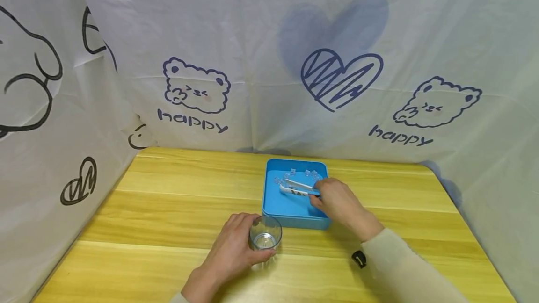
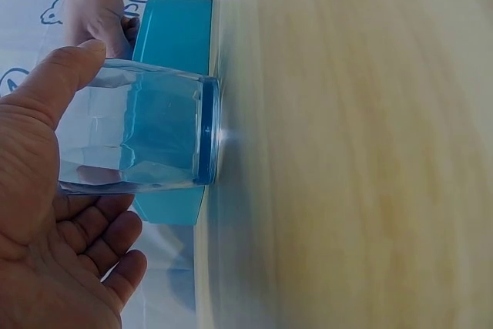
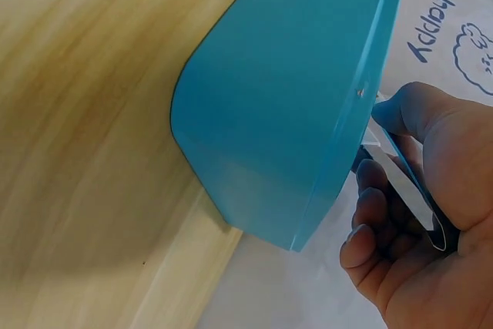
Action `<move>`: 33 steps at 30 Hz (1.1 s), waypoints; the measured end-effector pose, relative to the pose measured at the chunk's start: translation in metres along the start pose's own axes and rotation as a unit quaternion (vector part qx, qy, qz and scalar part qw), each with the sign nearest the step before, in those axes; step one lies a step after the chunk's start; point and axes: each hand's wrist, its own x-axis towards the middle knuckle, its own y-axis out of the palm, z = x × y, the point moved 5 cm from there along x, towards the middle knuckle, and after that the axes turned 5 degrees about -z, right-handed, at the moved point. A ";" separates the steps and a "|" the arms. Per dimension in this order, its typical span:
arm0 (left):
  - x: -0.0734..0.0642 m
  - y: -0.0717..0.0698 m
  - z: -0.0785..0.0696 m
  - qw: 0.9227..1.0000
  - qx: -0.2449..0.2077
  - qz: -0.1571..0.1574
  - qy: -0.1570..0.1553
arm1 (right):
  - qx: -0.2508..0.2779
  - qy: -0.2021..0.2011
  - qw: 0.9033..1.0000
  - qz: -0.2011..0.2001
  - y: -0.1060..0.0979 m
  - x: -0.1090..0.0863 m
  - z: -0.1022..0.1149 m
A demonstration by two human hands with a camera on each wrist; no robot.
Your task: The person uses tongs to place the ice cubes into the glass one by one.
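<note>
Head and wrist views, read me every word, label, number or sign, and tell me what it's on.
"happy": white curtain, under the left bear drawing.
"happy": same curtain, under the right bear drawing.
Right wrist view, "happy", tilted: curtain.
Left wrist view, "ppy", rest hidden: curtain.
Dark markings on the tongs: too small to read.
None seen on drinking glass or blue tray.

A creased white cloth (image 1: 261,60), printed with hearts (image 1: 342,80), bears (image 1: 196,85) and the word "happy" (image 1: 192,121), hangs behind the far edge of the yellow wood-grained counter (image 1: 181,205) and along its left and right edges.
</note>
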 end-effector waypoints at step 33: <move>0.000 0.001 0.001 1.000 0.000 -0.001 -0.006 | -0.032 -0.065 0.996 -0.046 -0.001 -0.011 0.011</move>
